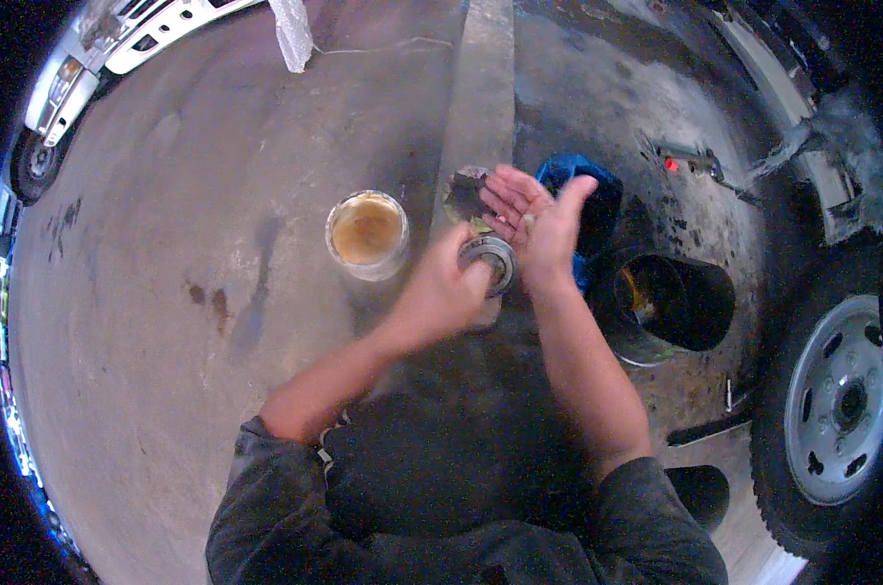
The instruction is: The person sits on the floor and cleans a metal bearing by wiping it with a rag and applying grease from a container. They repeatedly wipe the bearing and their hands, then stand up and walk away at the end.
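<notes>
Spanning the frame is concrete floor (139, 292); near centre, the right hand (547, 232) spreads open, the left hand (443, 288) curls in a grip. Left of centre stands a paste tub (366, 232). The gripped metal ring (502, 257), mid-frame, could slip if the fingers are greasy.

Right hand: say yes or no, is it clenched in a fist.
No, the right hand is open, palm up with its fingers extended, beside the round metal part held in the left hand.

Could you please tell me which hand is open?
The bare right hand: its palm shows, fingers extended; the bare left hand holds a round grey metal ring.
</notes>
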### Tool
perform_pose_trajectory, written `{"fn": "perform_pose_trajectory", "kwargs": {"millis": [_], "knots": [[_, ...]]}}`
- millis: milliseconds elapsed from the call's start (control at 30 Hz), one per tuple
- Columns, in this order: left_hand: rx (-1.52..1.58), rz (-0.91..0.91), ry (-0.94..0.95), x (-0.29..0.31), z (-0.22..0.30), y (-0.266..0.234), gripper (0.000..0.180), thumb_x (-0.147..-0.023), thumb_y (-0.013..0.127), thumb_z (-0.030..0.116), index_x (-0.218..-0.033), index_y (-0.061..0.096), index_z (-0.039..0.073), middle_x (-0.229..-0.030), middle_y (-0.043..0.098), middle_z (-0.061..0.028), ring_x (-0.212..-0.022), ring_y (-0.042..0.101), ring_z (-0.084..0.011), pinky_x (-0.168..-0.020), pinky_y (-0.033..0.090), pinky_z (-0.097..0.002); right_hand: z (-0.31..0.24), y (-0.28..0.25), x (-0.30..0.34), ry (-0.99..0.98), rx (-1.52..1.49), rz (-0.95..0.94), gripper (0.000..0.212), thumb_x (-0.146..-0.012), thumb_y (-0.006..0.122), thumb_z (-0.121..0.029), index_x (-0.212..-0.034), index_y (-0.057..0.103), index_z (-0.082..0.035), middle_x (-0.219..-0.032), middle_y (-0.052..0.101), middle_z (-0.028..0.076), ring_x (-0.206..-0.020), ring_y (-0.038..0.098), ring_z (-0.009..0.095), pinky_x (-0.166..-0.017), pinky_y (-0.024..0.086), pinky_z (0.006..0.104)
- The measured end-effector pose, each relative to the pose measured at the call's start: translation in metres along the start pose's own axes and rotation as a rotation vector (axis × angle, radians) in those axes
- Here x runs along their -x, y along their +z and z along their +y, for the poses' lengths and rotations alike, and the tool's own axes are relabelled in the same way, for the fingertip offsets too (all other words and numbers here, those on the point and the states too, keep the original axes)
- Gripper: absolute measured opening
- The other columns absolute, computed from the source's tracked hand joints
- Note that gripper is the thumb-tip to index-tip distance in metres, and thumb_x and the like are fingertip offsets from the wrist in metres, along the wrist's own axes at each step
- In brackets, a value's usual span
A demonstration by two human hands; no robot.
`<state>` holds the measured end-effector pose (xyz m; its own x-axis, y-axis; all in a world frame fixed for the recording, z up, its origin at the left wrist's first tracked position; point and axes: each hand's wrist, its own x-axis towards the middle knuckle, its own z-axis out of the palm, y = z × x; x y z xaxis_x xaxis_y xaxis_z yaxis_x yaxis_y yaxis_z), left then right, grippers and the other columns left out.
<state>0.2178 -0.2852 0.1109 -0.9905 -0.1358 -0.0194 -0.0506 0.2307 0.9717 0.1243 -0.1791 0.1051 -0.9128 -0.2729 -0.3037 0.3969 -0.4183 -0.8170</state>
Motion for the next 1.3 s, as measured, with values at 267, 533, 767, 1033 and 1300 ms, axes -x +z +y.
{"fn": "perform_pose_trajectory", "kwargs": {"millis": [267,533,767,1033,1300], "knots": [[0.105,-0.011,-0.038,-0.008,0.0,0.002,0.02,-0.082,0.047,0.011,-0.099,0.053,0.003,-0.079,0.056,-0.0065,-0.058,0.054,-0.0113,-0.043,0.044,-0.0295,0.033,-0.005,0.013,0.002,-0.162,-0.317,0.115,-0.072,0.005,-0.088,-0.136,0.043,-0.001,-0.134,0.049,0.019,-0.123,0.047,0.029,-0.105,0.035,0.0401],[-0.047,0.08,0.13,-0.008,0.008,0.004,0.03,-0.079,0.049,0.005,-0.109,0.052,0.001,-0.085,0.059,-0.0126,-0.074,0.06,-0.0224,-0.069,0.053,-0.0365,0.006,0.002,0.023,-0.277,-0.154,-0.065,0.099,-0.085,0.007,-0.075,-0.117,0.057,0.004,-0.11,0.063,0.017,-0.094,0.063,0.026,-0.091,0.047,0.0368],[-0.197,-0.024,0.188,-0.003,0.013,0.005,0.031,-0.074,0.048,0.001,-0.104,0.052,-0.002,-0.096,0.06,-0.0221,-0.093,0.06,-0.0323,-0.084,0.046,-0.0388,0.01,-0.006,-0.001,-0.026,0.158,-0.026,0.095,-0.089,0.007,-0.071,-0.112,0.059,0.005,-0.106,0.064,0.018,-0.09,0.064,0.028,-0.085,0.049,0.0323],[-0.063,0.065,0.125,0.004,0.007,-0.001,0.025,-0.076,0.046,0.004,-0.1,0.051,0.0,-0.086,0.056,-0.0132,-0.08,0.055,-0.0206,-0.072,0.047,-0.0365,-0.009,0.007,0.036,-0.155,-0.331,-0.356,0.114,-0.072,0.004,-0.088,-0.14,0.038,-0.003,-0.138,0.046,0.015,-0.128,0.041,0.03,-0.104,0.03,0.0434],[0.1,0.055,0.103,-0.004,-0.004,-0.004,0.022,-0.08,0.048,0.004,-0.102,0.05,0.002,-0.089,0.057,-0.0106,-0.084,0.055,-0.0153,-0.074,0.047,-0.0322,0.052,-0.006,0.015,0.033,-0.072,-0.118,0.107,-0.079,0.004,-0.082,-0.126,0.052,0.002,-0.121,0.059,0.018,-0.11,0.057,0.034,-0.099,0.04,0.0428]]}}
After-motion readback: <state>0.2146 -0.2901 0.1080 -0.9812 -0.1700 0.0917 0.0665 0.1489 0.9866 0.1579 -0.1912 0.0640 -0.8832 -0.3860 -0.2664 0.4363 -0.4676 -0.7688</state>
